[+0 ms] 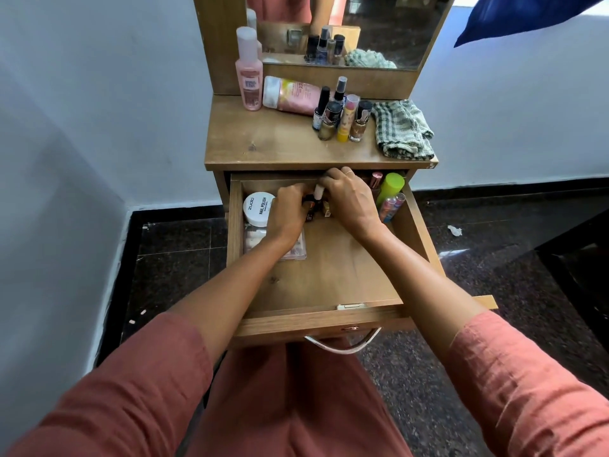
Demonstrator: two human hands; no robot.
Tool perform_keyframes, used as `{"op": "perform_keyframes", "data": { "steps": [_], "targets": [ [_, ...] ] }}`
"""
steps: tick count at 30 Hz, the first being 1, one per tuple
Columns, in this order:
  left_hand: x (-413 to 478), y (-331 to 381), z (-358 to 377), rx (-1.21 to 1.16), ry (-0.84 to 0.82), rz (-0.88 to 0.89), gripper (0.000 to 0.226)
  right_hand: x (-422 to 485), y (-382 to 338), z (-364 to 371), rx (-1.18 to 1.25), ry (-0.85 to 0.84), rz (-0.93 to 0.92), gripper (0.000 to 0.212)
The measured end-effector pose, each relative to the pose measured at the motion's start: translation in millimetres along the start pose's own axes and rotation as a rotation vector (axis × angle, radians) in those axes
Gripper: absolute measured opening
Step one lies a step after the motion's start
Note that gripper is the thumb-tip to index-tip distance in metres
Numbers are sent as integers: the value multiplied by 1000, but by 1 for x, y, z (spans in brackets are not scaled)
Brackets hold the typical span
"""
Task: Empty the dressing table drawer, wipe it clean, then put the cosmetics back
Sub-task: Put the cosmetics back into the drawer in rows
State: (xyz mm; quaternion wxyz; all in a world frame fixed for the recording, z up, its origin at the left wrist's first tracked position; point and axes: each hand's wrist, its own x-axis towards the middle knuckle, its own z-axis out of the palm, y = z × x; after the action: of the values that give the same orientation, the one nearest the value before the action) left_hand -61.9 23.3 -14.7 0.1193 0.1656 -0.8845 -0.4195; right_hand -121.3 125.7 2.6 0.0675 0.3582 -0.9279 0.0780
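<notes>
The wooden drawer point(329, 285) stands pulled out under the dressing table top point(273, 140). Both my hands reach into its far half. My left hand point(290, 212) curls round small dark bottles point(309, 211) near the middle. My right hand point(349, 199) pinches a small white-capped bottle point(318, 191). A white round tub point(258, 207) marked nail polish and a clear packet point(296, 252) lie at the drawer's left. A green-capped bottle point(390, 188) and pink tubes point(390, 206) lie at its right. Several nail polish bottles point(342, 117) stand on the table top.
A checked cloth point(403, 130) lies folded at the table top's right. A tall pink bottle point(248, 74) stands at the back left, and a pink jar point(291, 95) lies beside it. A mirror point(349, 28) rises behind. Dark floor tiles point(494, 258) flank the table.
</notes>
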Motion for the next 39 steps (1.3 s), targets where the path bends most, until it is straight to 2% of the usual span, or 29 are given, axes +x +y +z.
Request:
{"op": "perform_keyframes", "data": {
  "steps": [8, 12, 18, 29, 35, 39],
  "targets": [
    [-3, -2, 0, 42, -57, 46, 20, -7, 6, -6, 75, 82, 19, 30],
    [-3, 0, -2, 12, -53, 23, 23, -9, 5, -10, 104, 103, 23, 31],
    [0, 5, -10, 40, -8, 96, 20, -9, 3, -22, 225, 146, 71, 23],
    [40, 65, -37, 55, 208, 387, 18, 34, 25, -77, 515, 471, 264, 23],
    [73, 94, -33, 203, 220, 419, 38, 55, 43, -85, 482, 368, 308, 33],
    [82, 97, -30, 264, 191, 423, 40, 60, 47, -79, 410, 288, 280, 38]
  ]
}}
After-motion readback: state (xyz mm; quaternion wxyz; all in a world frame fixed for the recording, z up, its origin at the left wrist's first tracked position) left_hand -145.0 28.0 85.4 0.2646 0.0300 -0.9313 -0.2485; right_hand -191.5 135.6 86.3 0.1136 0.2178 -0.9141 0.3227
